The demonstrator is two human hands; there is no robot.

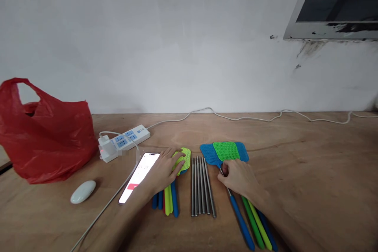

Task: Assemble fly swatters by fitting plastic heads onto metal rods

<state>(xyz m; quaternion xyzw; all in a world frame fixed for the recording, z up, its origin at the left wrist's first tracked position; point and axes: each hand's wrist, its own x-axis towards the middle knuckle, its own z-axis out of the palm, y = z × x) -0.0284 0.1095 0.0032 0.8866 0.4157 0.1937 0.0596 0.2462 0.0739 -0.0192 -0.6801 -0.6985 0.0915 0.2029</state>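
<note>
My left hand (164,171) lies with fingers stretched over a yellow-green swatter head (184,156) on top of a small pile. Below it lie several loose plastic handles (168,201) in blue, yellow and green. My right hand (238,176) is closed in a pinch on the thin metal rod of a fly swatter (233,204) with a blue handle, just below a stack of blue and green swatter heads (226,151). Several bare metal rods (202,187) lie side by side between my hands. More coloured swatter handles (260,228) run under my right forearm.
A phone (138,177) with a lit screen lies left of my left hand. A white power strip (125,141), a white mouse (83,191) and a red plastic bag (44,130) are further left. A white cable (236,117) runs along the wall.
</note>
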